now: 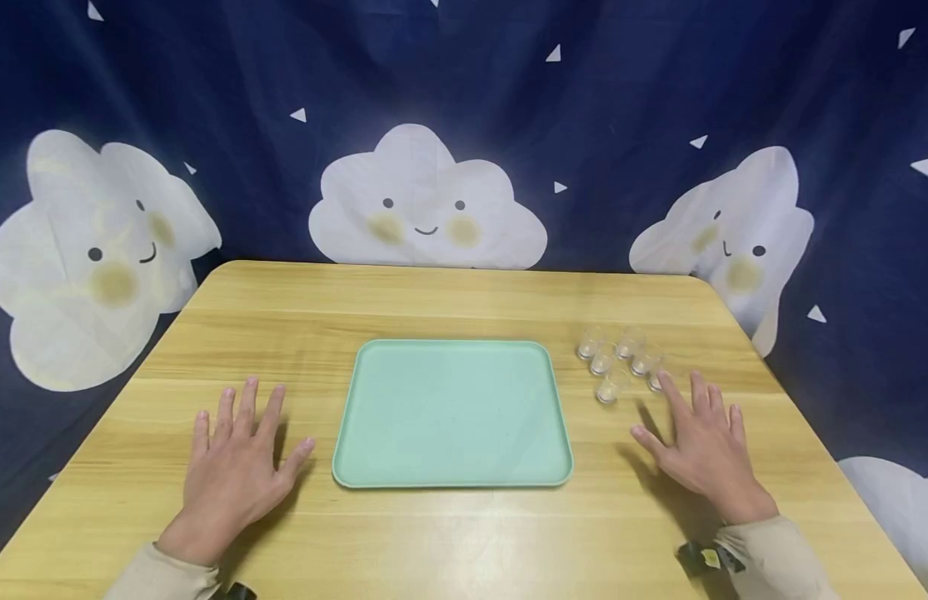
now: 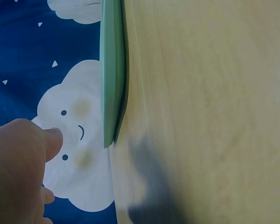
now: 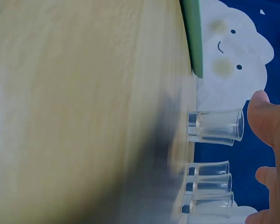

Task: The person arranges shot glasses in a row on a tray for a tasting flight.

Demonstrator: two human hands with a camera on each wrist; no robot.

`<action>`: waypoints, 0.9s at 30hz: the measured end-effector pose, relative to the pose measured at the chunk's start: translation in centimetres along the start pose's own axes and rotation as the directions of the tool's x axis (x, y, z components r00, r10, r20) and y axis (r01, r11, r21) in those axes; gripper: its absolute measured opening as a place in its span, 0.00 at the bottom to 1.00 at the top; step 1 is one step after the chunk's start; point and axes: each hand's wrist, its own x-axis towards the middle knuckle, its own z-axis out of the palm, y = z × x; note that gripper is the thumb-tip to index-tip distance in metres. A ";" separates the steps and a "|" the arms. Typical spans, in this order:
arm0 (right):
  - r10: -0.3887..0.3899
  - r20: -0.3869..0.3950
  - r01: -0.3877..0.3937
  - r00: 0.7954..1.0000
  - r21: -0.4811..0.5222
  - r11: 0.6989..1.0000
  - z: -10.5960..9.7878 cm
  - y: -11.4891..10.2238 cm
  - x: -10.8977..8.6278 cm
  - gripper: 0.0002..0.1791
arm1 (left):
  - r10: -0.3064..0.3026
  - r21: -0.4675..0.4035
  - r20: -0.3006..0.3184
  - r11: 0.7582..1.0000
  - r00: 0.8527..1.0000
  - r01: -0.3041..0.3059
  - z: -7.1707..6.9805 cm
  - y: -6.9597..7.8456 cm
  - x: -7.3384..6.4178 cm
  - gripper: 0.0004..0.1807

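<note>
A mint-green tray (image 1: 452,412) lies flat in the middle of the wooden table. Several small clear shot glasses (image 1: 606,390) stand upright in a cluster to the right of it; the right wrist view shows the glasses (image 3: 219,125) side-on, with thick bases. My right hand (image 1: 700,446) hovers just in front of the cluster, fingers spread, its index fingertip overlapping the nearest right glass in the head view. On the other side, my left hand (image 1: 235,475) is held over the table left of the tray, fingers straight and thumb out, with nothing in it.
The light wooden table (image 1: 464,542) has rounded far corners. Behind it hangs a dark blue curtain (image 1: 599,108) printed with white smiling clouds and small triangles. Both forearms wear beige sleeves (image 1: 779,558), with a dark strap at the right wrist.
</note>
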 end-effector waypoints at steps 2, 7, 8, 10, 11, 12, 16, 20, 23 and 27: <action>-0.005 -0.003 0.005 1.000 -0.002 1.000 -0.1 0.0 0.0 0.49 | -0.003 -0.001 0.004 1.000 1.000 0.003 0.0 0.0 -0.1 0.44; -0.015 -0.005 0.015 1.000 -0.006 1.000 -0.2 0.1 0.1 0.49 | -0.011 0.001 0.011 1.000 1.000 0.011 -0.1 0.1 -0.3 0.44; -0.015 -0.004 0.015 1.000 -0.004 1.000 -0.2 0.1 0.1 0.49 | -0.012 0.004 0.010 1.000 1.000 0.012 -0.1 0.1 -0.3 0.43; -0.016 -0.006 0.016 1.000 -0.005 1.000 -0.3 0.1 0.1 0.50 | -0.007 0.008 -0.002 1.000 1.000 0.007 -0.3 0.2 -0.3 0.43; -0.017 -0.008 0.017 1.000 -0.005 1.000 -0.4 0.1 0.1 0.50 | -0.004 0.008 -0.008 1.000 1.000 0.004 -0.3 0.2 -0.3 0.43; -0.018 -0.012 0.018 1.000 -0.006 1.000 -0.4 0.0 0.2 0.50 | -0.001 0.009 -0.012 1.000 1.000 0.001 -0.4 0.3 -0.2 0.42; -0.038 -0.041 0.037 0.998 -0.011 0.999 -0.4 0.0 0.2 0.49 | 0.005 0.017 -0.020 1.000 1.000 -0.005 -0.6 0.4 -0.2 0.42; -0.086 -0.088 0.089 0.992 0.022 0.996 -0.2 0.1 0.4 0.48 | -0.002 0.016 0.004 1.000 1.000 0.002 -1.0 0.6 -0.2 0.42; -0.108 -0.117 0.121 0.987 0.103 0.987 -0.1 0.1 0.6 0.47 | 0.005 -0.032 0.041 0.999 0.999 -0.004 -1.3 0.8 -0.1 0.43; -0.082 -0.123 0.113 0.989 0.276 0.955 -0.5 -0.1 1.1 0.42 | 0.020 -0.218 0.131 0.976 0.991 0.010 -1.7 1.2 0.4 0.42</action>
